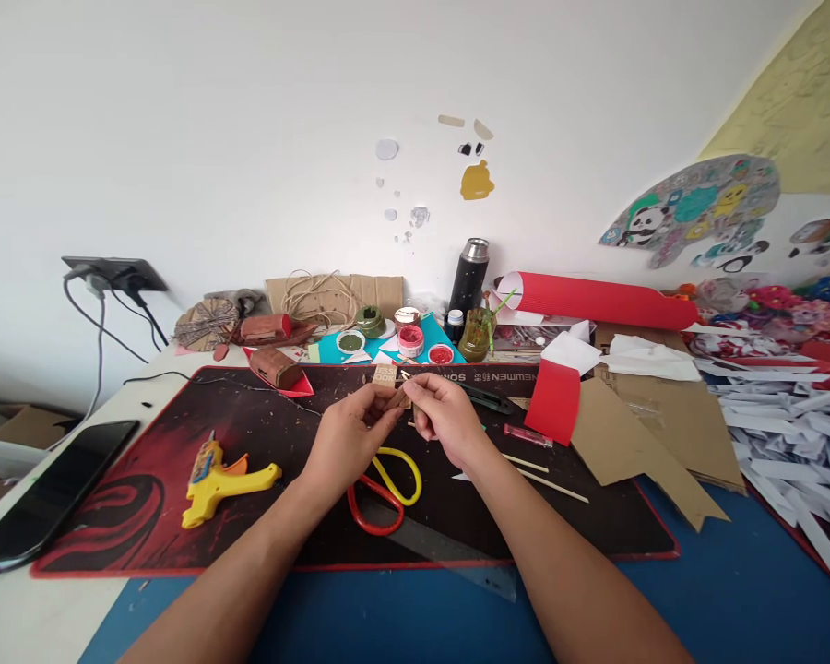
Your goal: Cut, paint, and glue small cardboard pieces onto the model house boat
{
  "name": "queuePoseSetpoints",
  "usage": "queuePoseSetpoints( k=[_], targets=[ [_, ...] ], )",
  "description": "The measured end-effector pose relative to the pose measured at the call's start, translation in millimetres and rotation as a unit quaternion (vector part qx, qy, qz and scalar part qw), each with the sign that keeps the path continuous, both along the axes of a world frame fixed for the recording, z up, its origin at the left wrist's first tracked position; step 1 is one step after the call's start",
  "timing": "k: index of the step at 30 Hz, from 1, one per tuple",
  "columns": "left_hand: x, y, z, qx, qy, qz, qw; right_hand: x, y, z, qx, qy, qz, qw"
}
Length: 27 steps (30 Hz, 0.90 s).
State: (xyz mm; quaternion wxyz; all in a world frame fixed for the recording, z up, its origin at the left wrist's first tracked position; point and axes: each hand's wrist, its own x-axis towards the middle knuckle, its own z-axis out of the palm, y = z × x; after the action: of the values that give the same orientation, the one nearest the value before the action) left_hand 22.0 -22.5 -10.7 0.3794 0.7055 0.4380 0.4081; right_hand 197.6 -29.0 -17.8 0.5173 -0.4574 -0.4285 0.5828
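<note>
You've got that small brown piece (402,400) up between your fingertips, over the middle of the black mat (622,526). Both your left hand (346,438) and right hand (451,420) look closed in a pinch on it, though the fingers cover most of it, so I can't tell its full shape. My guess is the two-sided grip keeps something that tiny from twisting, and holding it up gives you a better look.

Glue gun (214,484) is off to your left, nozzle pointing away and handle toward you, which seems handy and safer for your wrists. Scissors (375,529) sit right under your left hand, with the clear ruler (449,553) beside them, so lowering straight down could get awkward imo. Thin sticks (557,484) lie by your right forearm, and the red card (554,401) and cardboard (612,433) crowd that side.

Open paint pots (410,341) are lined up behind your hands, so reaching forward risks a dip or a spill. Also watch the thin cable (172,376) on the left.
</note>
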Motion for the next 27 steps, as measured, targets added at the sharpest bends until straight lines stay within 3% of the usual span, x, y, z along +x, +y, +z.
queuePoseSetpoints(
  k=[5, 9, 19, 27],
  targets=[
    [-1.2, 5.5, 4.6, -0.184, -0.123, -0.088, 0.971, 1.2, 1.3, -0.7, 0.012, -0.005, -0.024, 1.0],
    [-2.6, 9.1, 3.5, -0.252, -0.165, -0.103, 0.948, 1.0, 0.9, -1.8, 0.014, -0.011, -0.006, 1.0],
    [-1.3, 9.6, 2.4, -0.21, -0.184, -0.061, 0.958, -1.4, -0.9, -0.3, -0.008, 0.003, 0.016, 1.0],
    [0.3, 7.7, 4.0, -0.248, -0.192, -0.091, 0.945, -1.1, -0.3, -1.8, 0.004, -0.022, 0.006, 1.0]
  ],
)
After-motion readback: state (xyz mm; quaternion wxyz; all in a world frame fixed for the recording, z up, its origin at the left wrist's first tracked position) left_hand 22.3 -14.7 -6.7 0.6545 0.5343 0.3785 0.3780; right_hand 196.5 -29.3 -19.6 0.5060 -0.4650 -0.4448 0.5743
